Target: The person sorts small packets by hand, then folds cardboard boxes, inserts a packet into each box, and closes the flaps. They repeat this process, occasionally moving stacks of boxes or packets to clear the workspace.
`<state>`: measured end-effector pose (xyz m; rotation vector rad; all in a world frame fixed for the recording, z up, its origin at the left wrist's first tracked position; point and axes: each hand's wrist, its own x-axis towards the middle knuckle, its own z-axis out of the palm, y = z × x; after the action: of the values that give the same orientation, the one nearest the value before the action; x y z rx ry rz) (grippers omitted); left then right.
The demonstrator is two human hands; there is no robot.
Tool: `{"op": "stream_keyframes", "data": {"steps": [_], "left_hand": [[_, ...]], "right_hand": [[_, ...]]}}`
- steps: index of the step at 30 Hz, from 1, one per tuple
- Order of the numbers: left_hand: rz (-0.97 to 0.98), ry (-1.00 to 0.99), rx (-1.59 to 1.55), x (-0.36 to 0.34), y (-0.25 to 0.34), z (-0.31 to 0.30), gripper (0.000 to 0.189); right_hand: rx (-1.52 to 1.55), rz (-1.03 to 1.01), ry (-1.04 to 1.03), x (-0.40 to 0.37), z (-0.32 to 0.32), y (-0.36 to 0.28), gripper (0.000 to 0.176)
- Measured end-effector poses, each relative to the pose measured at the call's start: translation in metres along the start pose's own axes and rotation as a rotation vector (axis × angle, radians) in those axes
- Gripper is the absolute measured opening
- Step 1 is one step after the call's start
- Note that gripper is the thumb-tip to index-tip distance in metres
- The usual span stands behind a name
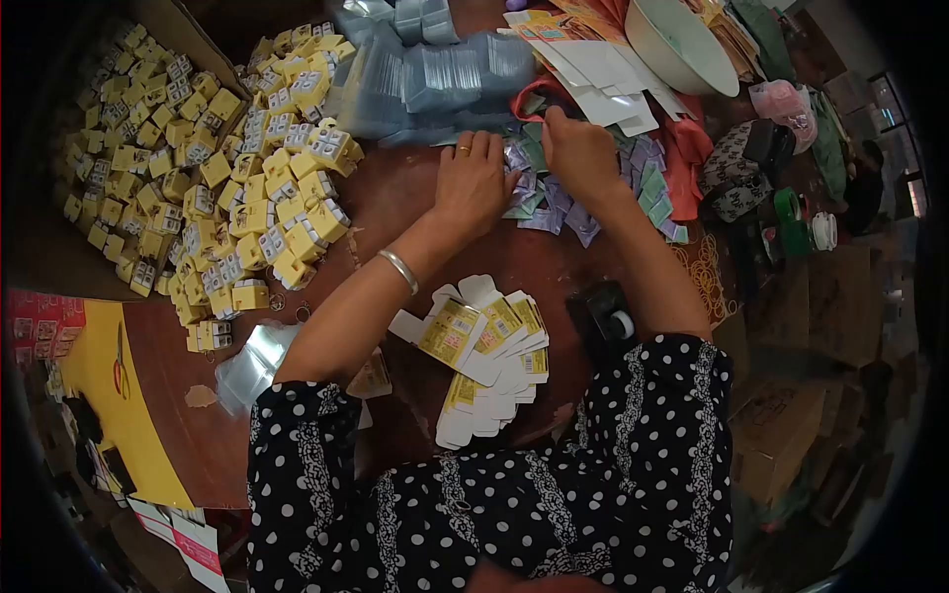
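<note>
My left hand (473, 183), with a ring and a bracelet, lies fingers outstretched on the table at the left edge of a heap of small purple and green sachets (559, 203). Closed over that heap is my right hand (583, 153), its fingers at the edge of a red plastic bag (684, 168) that shows around the sachets; the fingertips are partly hidden. Stacked clear plastic blister shells (445, 79) lie beyond both hands. Nearer my body are fanned, flattened yellow-and-white cartons (484, 341).
A large heap of small yellow-and-white pieces (262, 198) spills from a cardboard box (213, 44) at left. Clear plastic sheets (252, 371) lie near my left forearm. A black object (598, 316), rubber bands (704, 277), a patterned pouch (736, 173) and a white bowl (682, 44) are right.
</note>
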<state>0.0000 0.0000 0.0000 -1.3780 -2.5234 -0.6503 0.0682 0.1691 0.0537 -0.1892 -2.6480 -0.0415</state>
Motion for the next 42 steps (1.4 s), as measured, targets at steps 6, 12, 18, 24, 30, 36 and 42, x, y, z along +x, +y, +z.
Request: {"op": "stream_keyframes", "data": {"steps": [6,12,18,24,30,36,42], "left_hand": [[-0.058,0.002,0.084,-0.006,0.009,0.007,0.059],[0.04,-0.101,-0.157,-0.036,0.025,-0.012,0.057],[-0.07,-0.189,0.047,-0.015,0.019,-0.015,0.054],[0.107,-0.188,-0.195,-0.05,0.036,-0.014,0.053],[0.025,0.02,-0.445,-0.073,0.008,-0.093,0.048],[-0.317,-0.293,-0.276,-0.168,-0.001,-0.173,0.035],[-0.717,-0.225,-0.975,-0.238,0.025,-0.13,0.031]], "right_hand": [[0.024,-0.003,-0.029,0.0,-0.006,0.004,0.017],[0.013,0.01,-0.037,0.002,-0.006,0.002,0.017],[-0.005,0.019,-0.073,0.0,-0.005,0.001,0.017],[0.047,-0.02,-0.188,-0.009,0.001,0.009,0.015],[0.19,-0.006,-0.134,-0.038,-0.044,-0.008,0.018],[0.623,0.037,-0.443,-0.089,-0.116,-0.072,0.016],[0.504,-0.06,-0.692,-0.107,-0.11,-0.121,0.019]]}}
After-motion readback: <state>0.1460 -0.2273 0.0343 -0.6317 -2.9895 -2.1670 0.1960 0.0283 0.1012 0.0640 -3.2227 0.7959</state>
